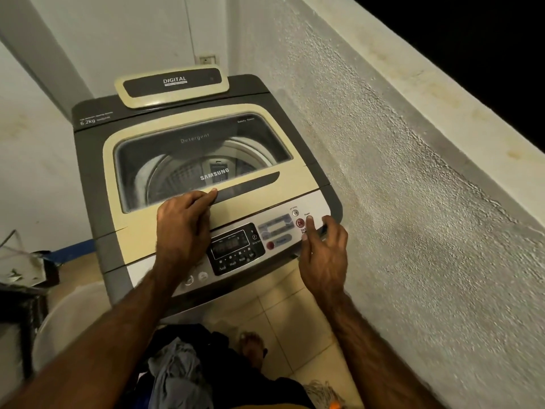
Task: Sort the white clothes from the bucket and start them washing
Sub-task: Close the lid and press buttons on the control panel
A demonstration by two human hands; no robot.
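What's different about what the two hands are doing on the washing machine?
The left hand rests on the lid, bent fingers at its dark handle; the right hand is at the control panel. The left's fingers bunch together; the right's are spread, one finger beside the red button. Both touch the washing machine.
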